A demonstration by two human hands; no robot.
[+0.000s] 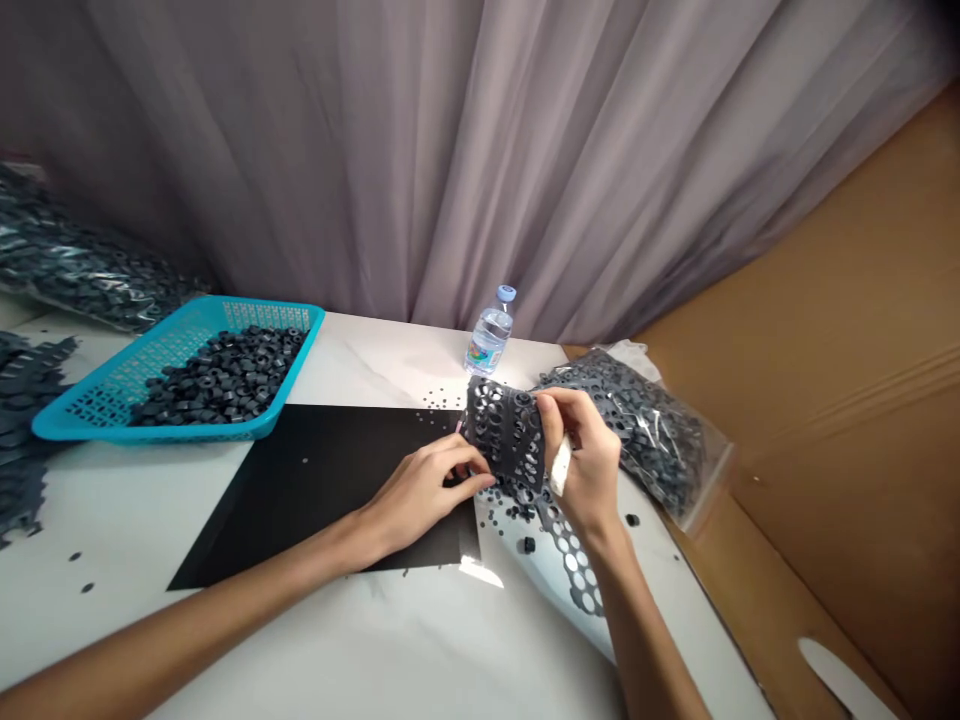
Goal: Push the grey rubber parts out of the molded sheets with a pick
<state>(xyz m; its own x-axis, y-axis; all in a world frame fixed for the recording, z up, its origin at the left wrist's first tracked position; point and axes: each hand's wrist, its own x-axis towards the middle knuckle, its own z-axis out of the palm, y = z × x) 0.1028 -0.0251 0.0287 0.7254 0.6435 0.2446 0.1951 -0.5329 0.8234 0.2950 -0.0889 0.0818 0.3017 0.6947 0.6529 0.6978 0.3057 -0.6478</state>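
Observation:
My right hand (pixel 589 455) pinches the upper right edge of a dark grey perforated sheet (pixel 506 435) with rows of round holes. The sheet is held up, tilted above the table. A white object (pixel 561 465), its kind unclear, is tucked against that same palm. My left hand (pixel 439 485) is closed at the sheet's lower left edge, thumb and fingers curled together; what they hold is hidden. Below the sheet lie small dark discs and rings (pixel 521 512). Another sheet strip with large holes (pixel 576 560) lies beside my right wrist.
A blue basket (pixel 150 433) of dark rings stands at left, a black mat (pixel 315 500) by it. Behind are a water bottle (pixel 490 335) and a filled plastic bag (pixel 652 430); another bag (pixel 90 265) lies far left near dark sheets (pixel 26 430). A cardboard wall (pixel 840 400) borders the right.

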